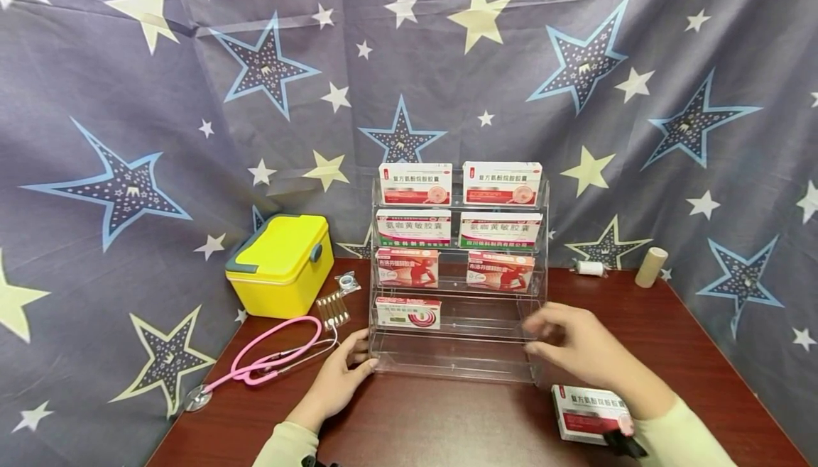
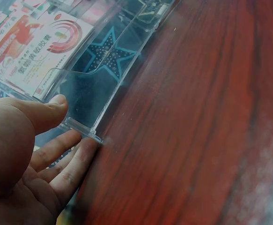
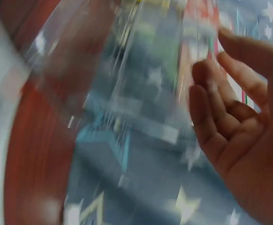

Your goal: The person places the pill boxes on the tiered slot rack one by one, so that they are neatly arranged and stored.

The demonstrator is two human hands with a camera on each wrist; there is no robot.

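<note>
the clear acrylic tiered display rack (image 1: 456, 353) stands at the centre of the dark wooden table (image 1: 447, 424), open front toward the person. contents by tier: top tier, two white-and-red medicine boxes (image 1: 415, 183) side by side; second tier, two white-and-green boxes (image 1: 413, 228); third tier, two red boxes (image 1: 407, 267); fourth tier, one white box with a red ring pattern (image 1: 407, 312) at the left end; the bottom tier holds nothing.

the left hand (image 1: 339, 378) is at the rack's 7 o'clock corner. fingers are nearly straight against the lower left edge, and the thumb (image 2: 47, 110) lies over the acrylic side wall, with no closed pinch.

the right hand (image 1: 575, 343) is at the rack's 4 o'clock corner. fingers are loosely bent, the palm is open and nothing is held. contact with the rack cannot be told, as the wrist view is blurred.

a further white-and-red medicine box (image 1: 591, 414) lies flat on the table at 5 o'clock from the rack, beneath the right forearm.

a closed yellow storage case (image 1: 281, 265) sits at 10 o'clock; its contents are hidden.
</note>
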